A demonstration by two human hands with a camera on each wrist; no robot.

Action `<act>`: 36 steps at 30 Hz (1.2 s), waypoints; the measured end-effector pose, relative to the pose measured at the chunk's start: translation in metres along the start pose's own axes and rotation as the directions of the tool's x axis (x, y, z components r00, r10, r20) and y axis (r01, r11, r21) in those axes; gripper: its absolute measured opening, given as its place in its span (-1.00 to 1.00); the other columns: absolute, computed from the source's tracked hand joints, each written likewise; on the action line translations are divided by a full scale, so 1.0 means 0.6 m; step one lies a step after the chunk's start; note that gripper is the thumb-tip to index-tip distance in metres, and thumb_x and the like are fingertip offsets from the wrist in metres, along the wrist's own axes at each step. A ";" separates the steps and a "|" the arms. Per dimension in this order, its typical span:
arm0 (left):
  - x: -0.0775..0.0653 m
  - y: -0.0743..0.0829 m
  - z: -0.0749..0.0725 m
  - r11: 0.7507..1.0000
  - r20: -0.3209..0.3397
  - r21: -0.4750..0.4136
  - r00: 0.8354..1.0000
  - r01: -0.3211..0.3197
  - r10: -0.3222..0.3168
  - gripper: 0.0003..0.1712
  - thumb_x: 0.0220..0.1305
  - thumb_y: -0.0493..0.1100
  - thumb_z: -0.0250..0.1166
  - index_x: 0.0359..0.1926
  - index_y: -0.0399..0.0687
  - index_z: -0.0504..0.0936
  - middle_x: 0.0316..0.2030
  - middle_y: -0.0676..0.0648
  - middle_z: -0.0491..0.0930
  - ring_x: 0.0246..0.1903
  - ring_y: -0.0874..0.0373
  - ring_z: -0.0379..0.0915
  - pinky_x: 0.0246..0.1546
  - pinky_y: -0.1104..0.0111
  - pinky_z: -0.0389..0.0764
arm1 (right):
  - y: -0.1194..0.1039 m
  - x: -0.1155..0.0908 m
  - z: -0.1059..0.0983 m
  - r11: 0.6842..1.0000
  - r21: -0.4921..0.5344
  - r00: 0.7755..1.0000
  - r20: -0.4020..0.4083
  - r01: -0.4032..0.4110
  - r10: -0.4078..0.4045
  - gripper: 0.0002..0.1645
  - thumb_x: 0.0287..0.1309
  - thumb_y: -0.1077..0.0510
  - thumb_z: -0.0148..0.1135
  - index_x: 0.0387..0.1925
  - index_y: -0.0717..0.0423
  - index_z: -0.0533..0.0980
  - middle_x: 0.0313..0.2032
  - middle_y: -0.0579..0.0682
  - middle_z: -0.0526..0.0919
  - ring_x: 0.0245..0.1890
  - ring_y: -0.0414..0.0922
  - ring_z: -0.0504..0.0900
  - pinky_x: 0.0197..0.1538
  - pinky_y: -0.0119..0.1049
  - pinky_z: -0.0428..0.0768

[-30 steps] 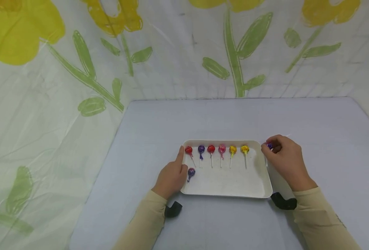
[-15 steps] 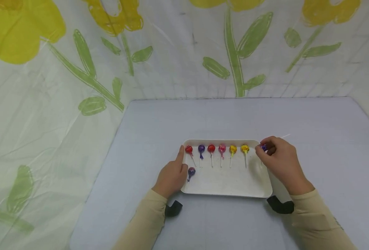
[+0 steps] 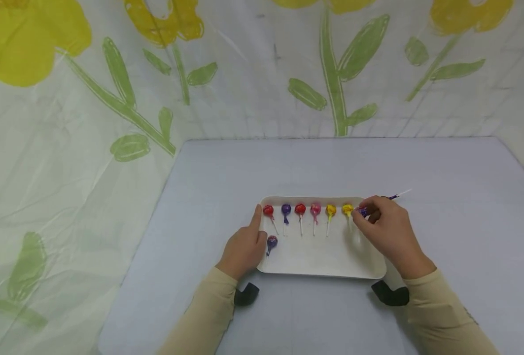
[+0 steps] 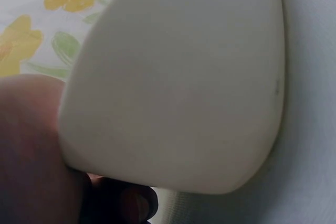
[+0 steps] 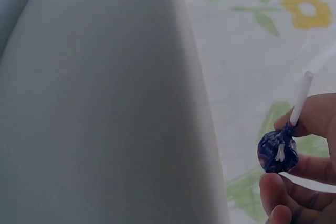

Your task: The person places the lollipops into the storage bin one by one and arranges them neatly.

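In the head view, a white tray point(image 3: 315, 261) holds a top row of lollipops: red, purple, pink and yellow, ending with a yellow lollipop point(image 3: 348, 210). Below the row's left end lies a purple lollipop point(image 3: 271, 242). My left hand point(image 3: 242, 249) holds the tray's left edge, forefinger stretched along the rim. Above the tray's upper right part, my right hand point(image 3: 390, 231) pinches another purple lollipop point(image 5: 278, 151) by its wrapped head. The right wrist view shows its white stick pointing up. The left wrist view shows mostly the tray and a curled fingertip.
A further lollipop point(image 3: 397, 195) lies on the table behind my right hand, its head hidden. Black wrist straps point(image 3: 390, 294) hang below both wrists. The pale table point(image 3: 332, 167) meets a flower-printed curtain point(image 3: 262, 74) at the back.
My right hand has moved left from beyond the tray's right rim to over the tray, carrying the purple lollipop. The lollipop behind it has come more into view. The left hand stays put.
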State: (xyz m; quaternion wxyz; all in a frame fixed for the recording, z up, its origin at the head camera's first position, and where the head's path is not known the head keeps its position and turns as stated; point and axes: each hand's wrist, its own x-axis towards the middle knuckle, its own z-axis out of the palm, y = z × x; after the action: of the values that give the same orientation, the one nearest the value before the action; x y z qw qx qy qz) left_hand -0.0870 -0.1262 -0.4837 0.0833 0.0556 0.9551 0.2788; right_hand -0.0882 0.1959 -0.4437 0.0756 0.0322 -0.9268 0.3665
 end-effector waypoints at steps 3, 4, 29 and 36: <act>0.000 0.002 -0.001 1.000 0.000 0.004 1.000 0.000 0.000 -0.21 0.54 -0.09 -0.04 0.69 -0.13 0.00 -0.68 0.01 0.30 -0.67 0.12 0.19 -0.54 0.25 0.26 | -0.004 -0.002 0.006 1.000 0.000 1.000 0.021 0.000 0.000 -0.81 0.30 0.16 0.37 -0.15 0.20 0.64 -0.31 0.08 0.69 -0.35 -0.03 0.57 -0.38 -0.30 0.54; 0.000 0.002 -0.001 1.000 0.001 0.005 1.000 0.001 -0.001 -0.21 0.54 -0.09 -0.04 0.69 -0.13 0.00 -0.68 0.01 0.30 -0.67 0.12 0.19 -0.54 0.26 0.26 | -0.006 -0.002 0.009 1.000 0.001 1.000 0.030 -0.001 0.001 -0.81 0.30 0.16 0.38 -0.15 0.20 0.64 -0.32 0.07 0.69 -0.35 -0.03 0.56 -0.38 -0.30 0.54; 0.000 -0.001 0.003 1.000 0.011 0.011 1.000 0.020 -0.020 -0.20 0.55 -0.07 -0.04 0.69 -0.10 -0.02 -0.65 -0.02 0.33 -0.64 0.10 0.23 -0.50 0.25 0.32 | -0.036 -0.014 0.071 0.998 0.018 0.992 0.113 0.058 -0.060 -0.90 0.26 0.14 0.41 -0.30 0.10 0.67 -0.40 -0.06 0.69 -0.45 -0.15 0.52 -0.44 -0.32 0.51; 0.002 0.001 0.003 1.000 0.011 0.010 1.000 0.023 -0.023 -0.20 0.55 -0.07 -0.05 0.70 -0.09 -0.02 -0.66 -0.02 0.33 -0.65 0.10 0.23 -0.51 0.25 0.32 | -0.044 -0.018 0.081 0.999 0.008 0.988 0.147 0.050 -0.050 -0.83 0.26 0.09 0.44 -0.26 0.12 0.67 -0.39 -0.07 0.67 -0.44 -0.14 0.50 -0.47 -0.33 0.51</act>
State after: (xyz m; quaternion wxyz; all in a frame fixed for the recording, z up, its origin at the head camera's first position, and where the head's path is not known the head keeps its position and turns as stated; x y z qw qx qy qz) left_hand -0.0880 -0.1248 -0.4850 0.0916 0.0467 0.9565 0.2729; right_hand -0.0803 0.1433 -0.4628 0.0159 0.0826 -0.9280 0.3629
